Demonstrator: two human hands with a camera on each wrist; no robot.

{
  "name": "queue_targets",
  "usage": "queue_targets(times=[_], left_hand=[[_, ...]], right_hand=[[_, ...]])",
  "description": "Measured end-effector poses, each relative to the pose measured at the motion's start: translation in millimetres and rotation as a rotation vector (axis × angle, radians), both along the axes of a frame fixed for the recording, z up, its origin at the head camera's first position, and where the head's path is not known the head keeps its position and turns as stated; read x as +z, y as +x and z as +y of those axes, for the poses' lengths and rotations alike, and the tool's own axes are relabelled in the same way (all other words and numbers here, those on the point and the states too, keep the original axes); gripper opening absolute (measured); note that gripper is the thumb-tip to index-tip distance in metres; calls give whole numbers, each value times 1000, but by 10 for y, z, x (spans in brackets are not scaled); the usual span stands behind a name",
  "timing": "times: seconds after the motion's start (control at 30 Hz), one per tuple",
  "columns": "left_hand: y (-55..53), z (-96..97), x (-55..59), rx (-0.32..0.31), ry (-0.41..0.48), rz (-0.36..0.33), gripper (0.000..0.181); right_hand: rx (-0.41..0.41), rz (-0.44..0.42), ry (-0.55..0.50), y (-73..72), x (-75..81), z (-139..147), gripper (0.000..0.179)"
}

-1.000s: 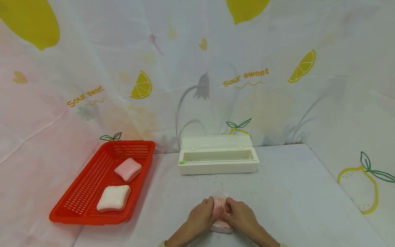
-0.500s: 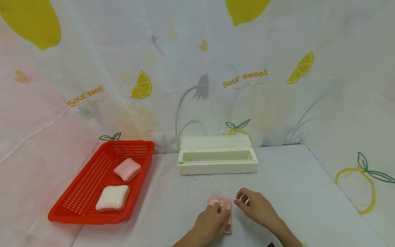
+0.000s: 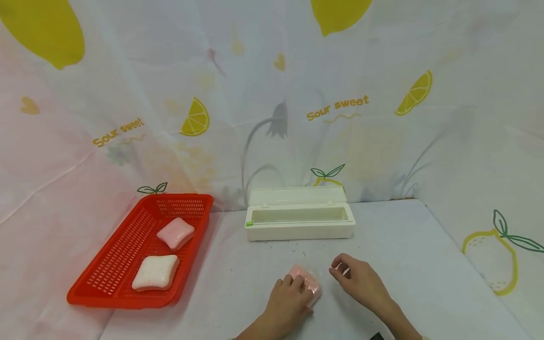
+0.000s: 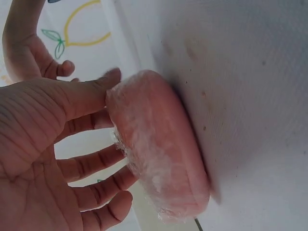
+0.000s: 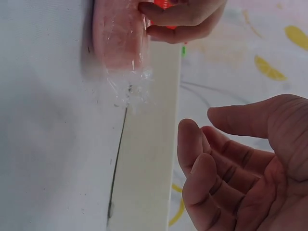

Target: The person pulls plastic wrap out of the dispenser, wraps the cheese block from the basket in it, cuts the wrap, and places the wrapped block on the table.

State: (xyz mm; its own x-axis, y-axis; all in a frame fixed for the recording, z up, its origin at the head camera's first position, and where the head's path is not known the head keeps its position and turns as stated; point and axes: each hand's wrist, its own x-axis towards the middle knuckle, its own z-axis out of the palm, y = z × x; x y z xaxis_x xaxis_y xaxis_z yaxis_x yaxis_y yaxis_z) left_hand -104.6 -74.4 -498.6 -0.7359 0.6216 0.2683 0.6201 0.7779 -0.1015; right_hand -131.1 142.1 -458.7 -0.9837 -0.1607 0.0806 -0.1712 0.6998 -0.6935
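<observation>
A pink soap bar (image 3: 312, 283) wrapped in clear cling film lies on the white table near the front. My left hand (image 3: 284, 304) holds it from above. In the left wrist view the thumb and fingertips pinch the upper side of the wrapped soap (image 4: 159, 149). To the right, my right hand (image 3: 361, 283) hovers apart from the bar, its fingers loosely bent with nothing between them. A loose flap of cling film (image 5: 127, 89) sticks out from one end of the soap in the right wrist view.
At the back stands a white cling film box (image 3: 299, 231), lid raised, with a green slider at its left end. A red basket (image 3: 193, 262) on the left holds a pink soap bar (image 3: 175, 233) and a white soap bar (image 3: 154, 273). Patterned cloth hangs behind.
A second ago both hands gripped the wrapped soap. The right hand has since let go and moved right. The left hand has turned the soap so that it lies slantwise.
</observation>
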Motion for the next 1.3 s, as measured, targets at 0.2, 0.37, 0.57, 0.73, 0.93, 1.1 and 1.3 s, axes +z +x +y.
queue_targets(times=[0.2, 0.37, 0.57, 0.73, 0.93, 1.1, 1.3], left_hand=[[-37, -76, -35, -14, -29, -12, 23], [-56, -144, -38, -13, -64, 20, 29], [-2, -99, -46, 87, 6, 19, 46], [27, -15, -76, 156, 67, -19, 58], [17, -19, -97, 90, 34, 16, 34], [-34, -110, -91, -65, 40, 152, 26], [-110, -232, -119, -265, 50, 221, 23]], right_hand=[[-25, -19, -8, 9, -24, -17, 8], [-37, -41, 2, 5, -34, -25, 7], [-34, -46, -3, 2, -52, -41, 8], [-32, -46, 6, 6, -54, -55, 8], [-27, -53, 4, 11, -65, -63, 8], [4, -31, -14, 17, -82, -37, 8], [134, -5, -22, 22, -158, -1, 6]])
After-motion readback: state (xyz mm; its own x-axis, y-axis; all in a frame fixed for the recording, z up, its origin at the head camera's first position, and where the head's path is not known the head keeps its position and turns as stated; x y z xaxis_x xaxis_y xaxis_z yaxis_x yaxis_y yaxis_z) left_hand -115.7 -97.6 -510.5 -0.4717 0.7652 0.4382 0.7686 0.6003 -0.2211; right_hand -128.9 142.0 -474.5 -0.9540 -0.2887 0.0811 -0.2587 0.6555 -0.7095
